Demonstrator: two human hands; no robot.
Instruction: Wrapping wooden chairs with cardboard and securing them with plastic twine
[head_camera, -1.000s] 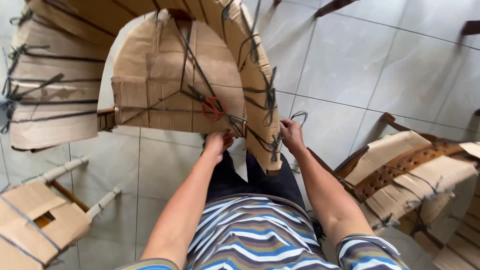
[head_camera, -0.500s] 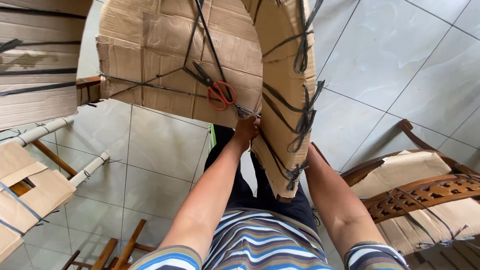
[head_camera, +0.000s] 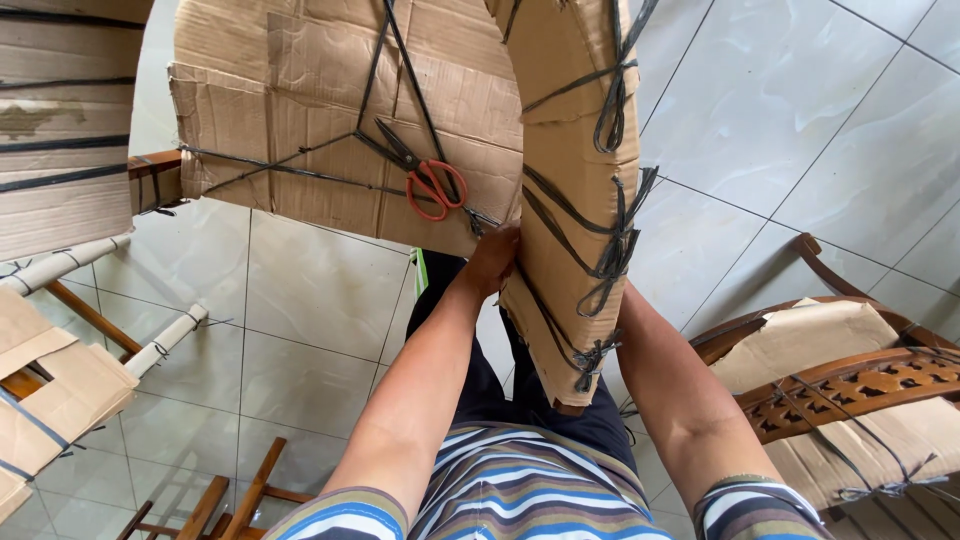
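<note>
**Black strap worked at cardboard-wrapped chair**

Left hand (head_camera: 492, 262) is closed on black strap (head_camera: 480, 220) at seat edge, 12 o'clock of torso; red scissors (head_camera: 432, 188) lie just above. Right hand hidden behind wrapped armrest (head_camera: 575, 200), grip cannot be told. Judged mid-tying; tension needed next

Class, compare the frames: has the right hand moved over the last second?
Yes. The right hand, earlier in the open beside the cardboard-wrapped arm, is now hidden behind it; only the forearm shows.
</note>
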